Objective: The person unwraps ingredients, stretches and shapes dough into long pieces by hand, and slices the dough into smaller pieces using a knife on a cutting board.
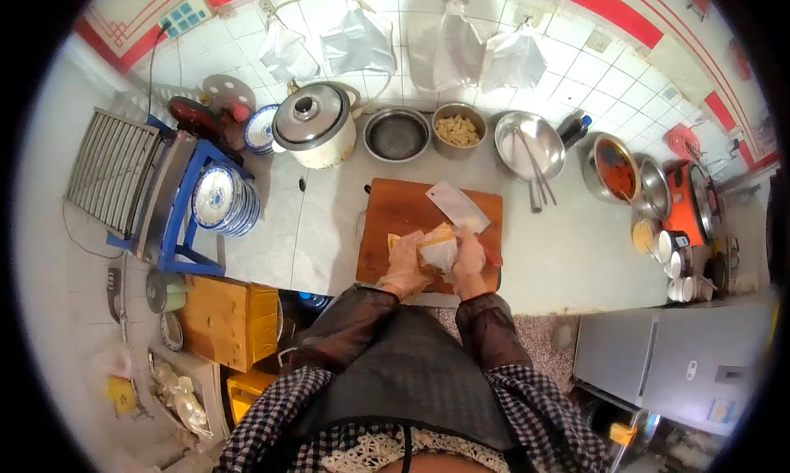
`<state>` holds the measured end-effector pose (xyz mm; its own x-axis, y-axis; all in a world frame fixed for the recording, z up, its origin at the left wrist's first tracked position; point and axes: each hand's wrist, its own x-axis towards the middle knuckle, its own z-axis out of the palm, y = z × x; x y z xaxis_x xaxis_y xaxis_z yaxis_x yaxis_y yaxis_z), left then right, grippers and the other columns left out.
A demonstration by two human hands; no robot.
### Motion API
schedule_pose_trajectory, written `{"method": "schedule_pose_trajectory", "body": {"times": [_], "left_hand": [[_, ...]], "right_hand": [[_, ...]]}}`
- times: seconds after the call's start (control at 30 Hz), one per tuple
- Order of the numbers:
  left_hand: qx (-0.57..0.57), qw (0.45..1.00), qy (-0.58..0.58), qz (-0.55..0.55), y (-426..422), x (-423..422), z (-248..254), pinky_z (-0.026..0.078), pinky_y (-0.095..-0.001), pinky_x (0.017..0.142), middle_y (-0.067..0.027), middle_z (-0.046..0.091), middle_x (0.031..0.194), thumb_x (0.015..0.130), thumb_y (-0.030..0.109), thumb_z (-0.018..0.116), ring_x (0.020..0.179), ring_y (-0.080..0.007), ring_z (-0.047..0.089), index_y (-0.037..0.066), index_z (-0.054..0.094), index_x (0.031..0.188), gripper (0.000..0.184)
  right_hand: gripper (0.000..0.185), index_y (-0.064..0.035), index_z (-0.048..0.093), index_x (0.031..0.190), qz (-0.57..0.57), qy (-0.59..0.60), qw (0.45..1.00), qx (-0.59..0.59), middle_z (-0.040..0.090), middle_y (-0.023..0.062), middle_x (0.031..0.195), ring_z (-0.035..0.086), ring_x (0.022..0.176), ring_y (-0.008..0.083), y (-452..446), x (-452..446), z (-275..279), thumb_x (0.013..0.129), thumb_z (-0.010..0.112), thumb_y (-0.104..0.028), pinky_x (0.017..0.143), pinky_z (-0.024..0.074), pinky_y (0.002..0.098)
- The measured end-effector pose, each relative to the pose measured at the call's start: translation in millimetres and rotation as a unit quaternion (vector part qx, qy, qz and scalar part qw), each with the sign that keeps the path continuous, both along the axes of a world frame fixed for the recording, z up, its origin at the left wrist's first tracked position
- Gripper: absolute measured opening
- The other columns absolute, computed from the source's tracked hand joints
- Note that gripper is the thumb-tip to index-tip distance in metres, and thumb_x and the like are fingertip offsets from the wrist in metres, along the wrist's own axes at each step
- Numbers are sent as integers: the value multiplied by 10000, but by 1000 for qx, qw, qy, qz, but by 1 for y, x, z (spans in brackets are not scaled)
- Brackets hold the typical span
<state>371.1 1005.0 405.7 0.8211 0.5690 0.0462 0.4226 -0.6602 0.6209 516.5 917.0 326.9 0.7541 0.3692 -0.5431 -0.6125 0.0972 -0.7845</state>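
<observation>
Over the wooden cutting board (387, 206), a yellow and white plastic packet (439, 248) is held between my two gloved hands. My left hand (405, 266) grips its left side, fingers closed. On its right side my right hand (469, 263) is closed too, partly blurred. What the packet contains cannot be made out. Just beyond my right hand, a cleaver (454, 205) lies flat on the board, its blade pointing to the upper left. A small red item (492, 257) shows at the board's right edge, beside my right hand.
Behind the board stand a rice cooker (313, 127), a dark round pan (397, 134), a pot of pale pieces (457, 131) and a pan with chopsticks (529, 148). Stacked plates (224, 200) are at the left; a red sauce pot (615, 169) and small cups (679, 265) at the right.
</observation>
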Motion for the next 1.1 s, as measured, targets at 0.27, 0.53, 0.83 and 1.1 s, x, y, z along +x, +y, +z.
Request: {"method": "schedule_pose_trajectory", "body": {"times": [0.27,0.53,0.83,1.1], "left_hand": [[-526,729,-370,236,49,-26,-17,527,-356,862,-67,623,1138,796,-2,697,1042,-222,614,61,424,1347,618],[-370,870,-295,-138,43,-50,-20,463,-409,1002,-90,502,1386,845,348,731,1227,-222,521,67,368,1461,768],[-833,440,-289,-169,7,-49,23,339,-516,1109,-90,418,1489,884,678,502,1370,-314,382,139,361,1486,820],[-817,572,-68,-25,-42,-15,36,421,-498,1046,-116,511,1385,877,476,612,1261,-324,491,106,474,1396,652]], "right_hand": [[253,-56,509,912,29,21,914,404,507,-6,755,385,558,67,-67,9,116,1017,484,-285,521,353,224],[359,-46,550,1279,192,-230,948,111,641,35,1096,609,925,102,-32,-29,111,1027,506,-298,705,516,260],[235,-13,599,1089,89,-375,895,226,612,84,1054,584,972,173,-121,-28,253,940,598,-194,861,469,287],[326,-79,615,1159,-228,-407,831,303,647,71,1021,614,957,171,-285,-77,265,852,695,-154,870,524,363]]}}
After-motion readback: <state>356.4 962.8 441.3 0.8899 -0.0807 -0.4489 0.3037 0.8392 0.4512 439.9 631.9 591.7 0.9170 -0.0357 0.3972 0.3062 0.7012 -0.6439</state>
